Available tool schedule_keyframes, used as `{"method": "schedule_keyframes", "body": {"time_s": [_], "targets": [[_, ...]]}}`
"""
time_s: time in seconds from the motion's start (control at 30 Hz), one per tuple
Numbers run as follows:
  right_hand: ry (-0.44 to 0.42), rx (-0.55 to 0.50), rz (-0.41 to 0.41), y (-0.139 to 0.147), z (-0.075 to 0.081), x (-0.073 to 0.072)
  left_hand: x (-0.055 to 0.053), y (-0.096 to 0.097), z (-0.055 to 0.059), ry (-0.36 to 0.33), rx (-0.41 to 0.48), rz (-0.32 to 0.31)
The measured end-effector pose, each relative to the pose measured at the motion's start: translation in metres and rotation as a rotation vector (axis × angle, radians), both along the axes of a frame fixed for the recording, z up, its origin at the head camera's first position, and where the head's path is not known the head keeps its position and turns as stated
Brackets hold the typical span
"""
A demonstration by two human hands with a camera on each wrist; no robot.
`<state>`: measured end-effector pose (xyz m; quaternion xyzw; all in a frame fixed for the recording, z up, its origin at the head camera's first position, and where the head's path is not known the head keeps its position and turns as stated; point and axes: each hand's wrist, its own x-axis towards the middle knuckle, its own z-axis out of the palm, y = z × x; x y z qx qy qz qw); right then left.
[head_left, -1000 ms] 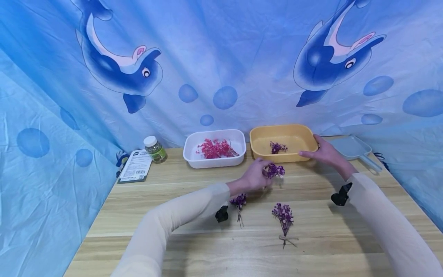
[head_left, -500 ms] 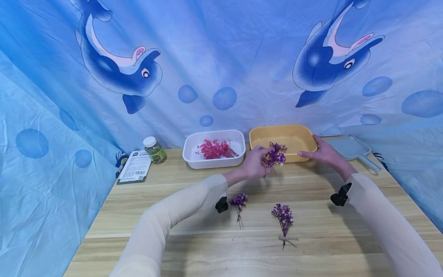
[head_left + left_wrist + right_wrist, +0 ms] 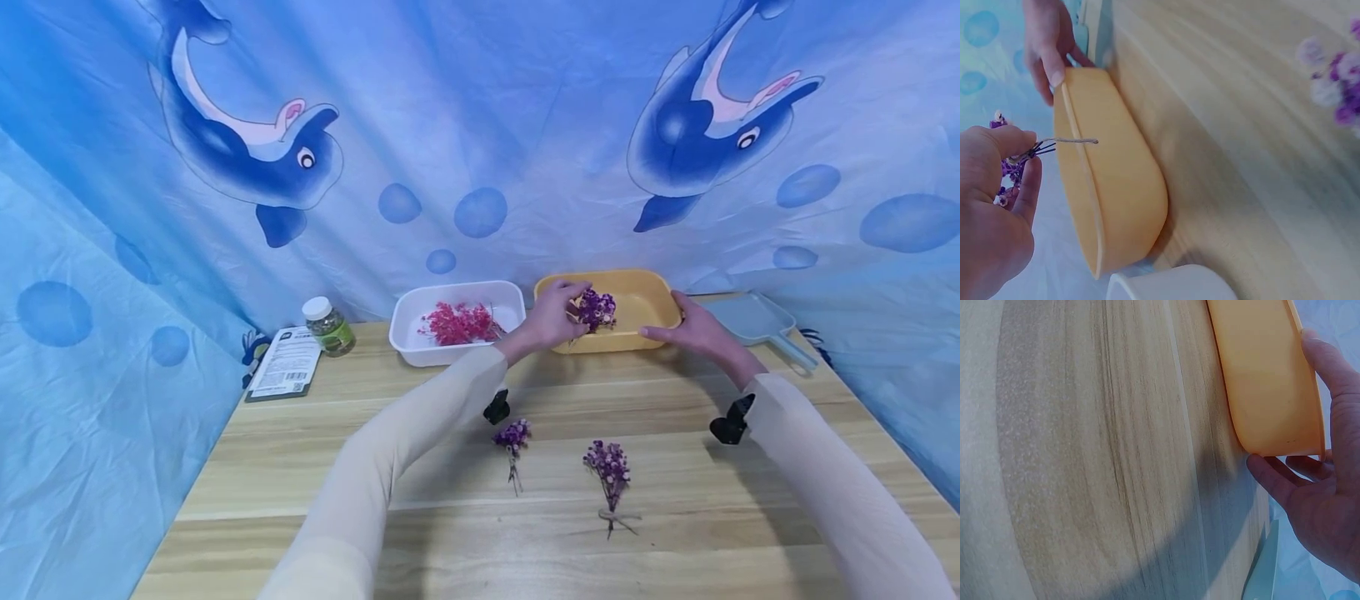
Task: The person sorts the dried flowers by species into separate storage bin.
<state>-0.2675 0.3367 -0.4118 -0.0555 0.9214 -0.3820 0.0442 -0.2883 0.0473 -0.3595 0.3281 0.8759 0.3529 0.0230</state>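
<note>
Between thumb and fingers my left hand pinches a small bunch of purple dried flowers over the yellow plastic tub. In the left wrist view its cut stems and a twine end poke out past the fingertips, overlapping the tub's rim. My right hand grips the tub's right end, thumb at the front rim and fingers against the end wall. Behind the held bunch, the purple flowers inside the tub are hidden. On the wooden table lie two more twine-tied purple bunches, a smaller one and a larger one.
Left of the tub stands a white tub with pink dried flowers. Farther left are a white-lidded jar and a printed packet. A pale blue-green dustpan-like tool lies at the right. A dolphin curtain hangs behind.
My left hand has carried the purple bunch up and forward, from in front of the yellow tub to above its inside. My right hand keeps its hold on the tub.
</note>
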Motion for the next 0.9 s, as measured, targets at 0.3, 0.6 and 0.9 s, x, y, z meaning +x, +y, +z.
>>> {"method": "schedule_keyframes", "body": {"time_s": [0.3, 0.6, 0.9], "targets": [[0.016, 0.001, -0.005, 0.001, -0.002, -0.001, -0.022, 0.004, -0.004, -0.032, -0.032, 0.069], [0.008, 0.012, -0.01, 0.001, -0.002, -0.002, -0.035, 0.009, -0.01, 0.018, -0.066, 0.122], [0.016, 0.002, -0.01, 0.002, -0.005, -0.003, -0.041, 0.014, -0.013, 0.017, -0.118, 0.143]]}}
